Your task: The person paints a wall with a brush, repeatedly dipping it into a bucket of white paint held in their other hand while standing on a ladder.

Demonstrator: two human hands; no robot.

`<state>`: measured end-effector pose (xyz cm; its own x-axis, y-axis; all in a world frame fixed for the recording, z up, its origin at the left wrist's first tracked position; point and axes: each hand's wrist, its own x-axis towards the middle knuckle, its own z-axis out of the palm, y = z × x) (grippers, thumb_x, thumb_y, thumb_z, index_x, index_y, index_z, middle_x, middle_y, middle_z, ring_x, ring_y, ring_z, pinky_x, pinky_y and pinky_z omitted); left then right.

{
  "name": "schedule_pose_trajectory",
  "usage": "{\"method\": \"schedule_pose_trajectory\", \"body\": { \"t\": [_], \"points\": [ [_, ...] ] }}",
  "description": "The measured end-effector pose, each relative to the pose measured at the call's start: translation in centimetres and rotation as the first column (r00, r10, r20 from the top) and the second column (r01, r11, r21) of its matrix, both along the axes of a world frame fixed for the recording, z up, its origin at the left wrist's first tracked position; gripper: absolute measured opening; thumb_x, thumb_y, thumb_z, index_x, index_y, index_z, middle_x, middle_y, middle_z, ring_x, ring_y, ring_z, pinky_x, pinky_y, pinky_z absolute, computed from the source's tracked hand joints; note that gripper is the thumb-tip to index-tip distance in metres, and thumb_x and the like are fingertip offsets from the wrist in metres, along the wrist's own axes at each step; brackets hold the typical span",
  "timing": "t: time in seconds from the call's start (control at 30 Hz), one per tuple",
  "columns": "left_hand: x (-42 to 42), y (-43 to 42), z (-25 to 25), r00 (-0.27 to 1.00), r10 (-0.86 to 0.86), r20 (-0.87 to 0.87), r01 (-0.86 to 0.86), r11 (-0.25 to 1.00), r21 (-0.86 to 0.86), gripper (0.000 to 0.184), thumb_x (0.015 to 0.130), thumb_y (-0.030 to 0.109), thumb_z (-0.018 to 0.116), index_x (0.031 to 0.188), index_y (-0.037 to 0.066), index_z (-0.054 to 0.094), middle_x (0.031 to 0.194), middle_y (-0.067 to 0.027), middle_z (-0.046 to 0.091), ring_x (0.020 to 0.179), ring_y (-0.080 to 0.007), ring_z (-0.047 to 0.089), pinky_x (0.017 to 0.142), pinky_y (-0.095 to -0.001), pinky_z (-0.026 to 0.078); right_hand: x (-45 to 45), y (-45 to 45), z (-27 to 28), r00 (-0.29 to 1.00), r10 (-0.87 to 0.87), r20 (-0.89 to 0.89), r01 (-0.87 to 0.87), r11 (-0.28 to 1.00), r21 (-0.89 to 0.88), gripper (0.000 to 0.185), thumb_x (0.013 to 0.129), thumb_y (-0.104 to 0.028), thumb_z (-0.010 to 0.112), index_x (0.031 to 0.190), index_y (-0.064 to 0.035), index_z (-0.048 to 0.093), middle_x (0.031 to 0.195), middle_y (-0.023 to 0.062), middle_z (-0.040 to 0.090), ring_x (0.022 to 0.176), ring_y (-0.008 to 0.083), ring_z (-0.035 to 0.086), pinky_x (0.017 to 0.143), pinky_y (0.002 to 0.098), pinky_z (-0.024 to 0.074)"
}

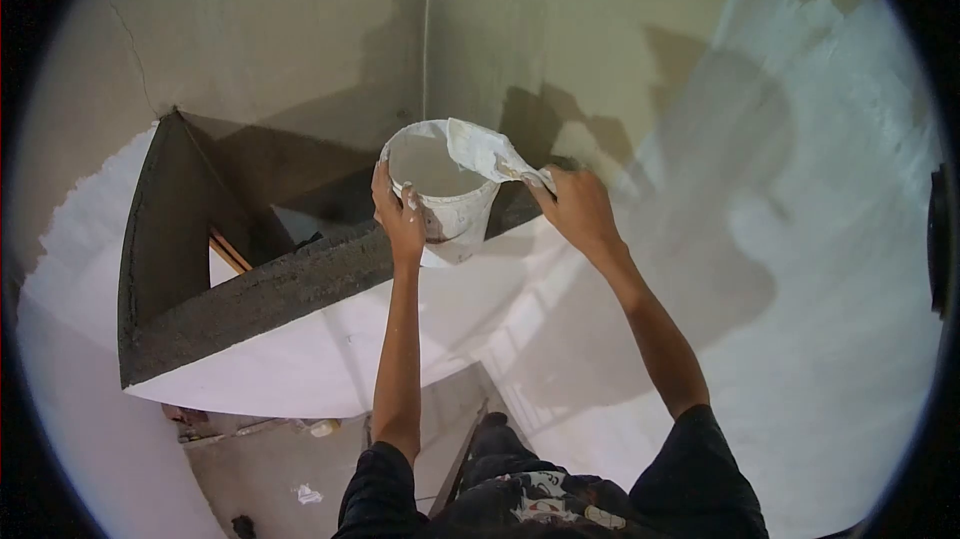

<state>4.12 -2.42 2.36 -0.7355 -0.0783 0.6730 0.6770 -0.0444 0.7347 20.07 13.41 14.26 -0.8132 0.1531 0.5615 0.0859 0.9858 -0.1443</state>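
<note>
A white plastic bucket (455, 216), smeared with white paste, is at the grey concrete ledge in the middle of the view. My left hand (401, 217) grips its near left side, white specks on the fingers. I cannot tell whether the ledge bears the bucket's weight. In my right hand (580, 207) is the handle of a putty knife (482, 151). Its wide blade, coated in white paste, lies over the bucket's right rim. Greyish white shows inside the bucket.
The rough concrete ledge (290, 284) frames a recess holding wooden strips (230, 251). White coating covers much of the right wall (800, 339); the corner behind is bare beige plaster (580, 19). Far below, the floor (270, 469) has a white scrap (309, 494) on it.
</note>
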Motion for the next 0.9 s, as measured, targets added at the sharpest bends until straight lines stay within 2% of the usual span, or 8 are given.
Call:
{"method": "schedule_pose_trajectory", "body": {
  "t": [0.07, 0.17, 0.4, 0.47, 0.5, 0.6, 0.77, 0.9],
  "points": [
    [0.0, 0.1, 0.1, 1.0, 0.016, 0.024, -0.016, 1.0, -0.007, 0.048, 0.08, 0.015, 0.045, 0.125, -0.001, 0.037, 0.127, -0.0196, 0.039, 0.118, -0.0339, 0.038, 0.099, -0.0396, 0.028, 0.2, -0.3, -0.6, 1.0, -0.023, -0.02, 0.023, 0.999, 0.039, 0.025, 0.082, -0.025, 0.055, 0.074, -0.0014, 0.056, 0.059, 0.0177, 0.057, 0.057, 0.034, 0.058, 0.053, 0.0424, 0.0457],
    [-0.1, 0.2, 0.1, 0.999, 0.02, 0.044, -0.02, 1.0, -0.005, 0.048, 0.079, 0.013, 0.045, 0.125, 0.0, 0.038, 0.126, -0.0194, 0.04, 0.117, -0.0338, 0.038, 0.099, -0.0395, 0.028, 0.1, -0.2, -0.3, 0.976, -0.124, 0.179, 0.108, 0.989, 0.098, 0.025, 0.082, -0.025, 0.055, 0.075, -0.0007, 0.055, 0.059, 0.0169, 0.058, 0.057, 0.0332, 0.059, 0.052, 0.041, 0.0468],
    [0.0, -0.2, -0.3, 1.0, 0.002, 0.004, -0.002, 1.0, 0.031, 0.046, 0.081, 0.01, 0.046, 0.125, 0.0, 0.038, 0.126, -0.0189, 0.041, 0.118, -0.0312, 0.039, 0.098, -0.0384, 0.029, -0.7, 1.0, 1.1, 0.988, -0.003, 0.154, -0.047, 0.945, 0.325, 0.026, 0.081, -0.027, 0.054, 0.08, -0.0012, 0.053, 0.058, 0.013, 0.055, 0.055, 0.0289, 0.057, 0.05, 0.038, 0.0446],
    [-0.1, 0.3, -0.7, 0.99, -0.132, 0.042, 0.125, 0.982, 0.14, 0.047, 0.083, 0.015, 0.048, 0.127, 0.0, 0.036, 0.127, -0.0176, 0.039, 0.118, -0.0278, 0.039, 0.098, -0.037, 0.03, -1.2, 2.5, 0.8, 0.995, 0.026, 0.096, -0.07, 0.873, 0.483, 0.023, 0.079, -0.026, 0.055, 0.079, -0.0028, 0.054, 0.062, 0.0119, 0.056, 0.055, 0.0257, 0.058, 0.05, 0.0355, 0.0454],
    [0.3, 0.1, -0.2, 0.999, -0.044, -0.018, 0.044, 0.999, 0.013, 0.048, 0.084, 0.015, 0.047, 0.128, 0.0, 0.034, 0.127, -0.0167, 0.039, 0.118, -0.0266, 0.038, 0.098, -0.0364, 0.03, -1.5, 3.0, 0.7, 0.996, -0.014, 0.084, -0.04, 0.797, 0.602, 0.021, 0.077, -0.024, 0.056, 0.078, -0.0036, 0.055, 0.067, 0.0112, 0.055, 0.054, 0.0236, 0.058, 0.048, 0.034, 0.045],
    [0.7, 0.1, 0.6, 0.995, -0.066, -0.075, 0.068, 0.997, 0.022, 0.05, 0.088, 0.028, 0.042, 0.129, -0.001, 0.033, 0.129, -0.0181, 0.038, 0.118, -0.0283, 0.038, 0.098, -0.037, 0.028, -2.1, 2.2, 2.8, 0.996, -0.023, 0.09, -0.058, 0.596, 0.801, 0.017, 0.072, -0.021, 0.056, 0.076, -0.0044, 0.056, 0.077, 0.0105, 0.053, 0.053, 0.0198, 0.058, 0.045, 0.0309, 0.0433],
    [0.4, 0.5, 0.4, 0.997, -0.07, 0.021, 0.068, 0.996, 0.054, 0.051, 0.088, 0.031, 0.04, 0.13, 0.003, 0.033, 0.131, -0.0155, 0.036, 0.121, -0.0287, 0.035, 0.099, -0.0375, 0.026, -1.6, 0.3, 4.2, 0.986, 0.168, 0.0, -0.134, 0.787, 0.602, 0.015, 0.072, -0.015, 0.054, 0.072, -0.0006, 0.055, 0.064, 0.0127, 0.055, 0.052, 0.0244, 0.059, 0.044, 0.0336, 0.0443],
    [1.0, 0.3, 1.0, 0.995, -0.099, 0.008, 0.099, 0.993, 0.059, 0.049, 0.088, 0.029, 0.04, 0.129, 0.003, 0.034, 0.132, -0.015, 0.036, 0.121, -0.028, 0.035, 0.1, -0.0375, 0.026, -1.9, -0.6, 2.5, 0.964, 0.1, 0.245, -0.16, 0.958, 0.237, 0.016, 0.078, -0.013, 0.052, 0.076, 0.0022, 0.055, 0.061, 0.018, 0.058, 0.06, 0.0342, 0.06, 0.053, 0.0428, 0.0487]
  ]
}}
